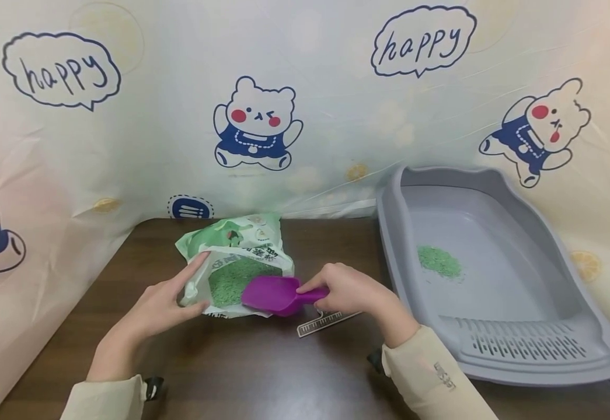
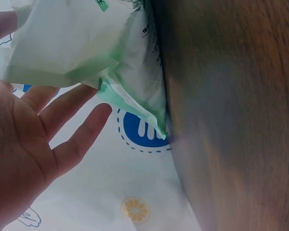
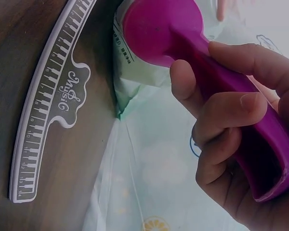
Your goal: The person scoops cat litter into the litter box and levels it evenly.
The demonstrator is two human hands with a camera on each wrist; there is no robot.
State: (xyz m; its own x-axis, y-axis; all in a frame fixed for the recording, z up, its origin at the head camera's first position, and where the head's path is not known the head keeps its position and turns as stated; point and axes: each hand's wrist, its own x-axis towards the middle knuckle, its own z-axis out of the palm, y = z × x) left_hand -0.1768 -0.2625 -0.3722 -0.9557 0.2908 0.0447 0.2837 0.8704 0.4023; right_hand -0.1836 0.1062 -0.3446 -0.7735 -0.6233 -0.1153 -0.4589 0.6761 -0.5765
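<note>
My right hand (image 1: 347, 287) grips the handle of a purple scoop (image 1: 270, 294), fingers curled round it. The scoop's head lies at the right side of the mouth of a green and white plastic bag (image 1: 278, 224), overlapping the green granules (image 1: 231, 283) inside. At the bag's left side is my left hand (image 1: 160, 306), thumb and forefinger spread along the edge of the mouth. In the left wrist view its fingers (image 2: 70, 113) look mostly straight beside the bag. The bag lies with its mouth facing me.
A ruler (image 1: 326, 322) with piano-key print lies on the dark wooden table (image 1: 252, 367) below the scoop. To the right stands a large grey litter tray (image 1: 494, 233) with a slotted front ledge and a patch of green granules (image 1: 439, 261). Printed cloth (image 1: 326, 116) hangs behind.
</note>
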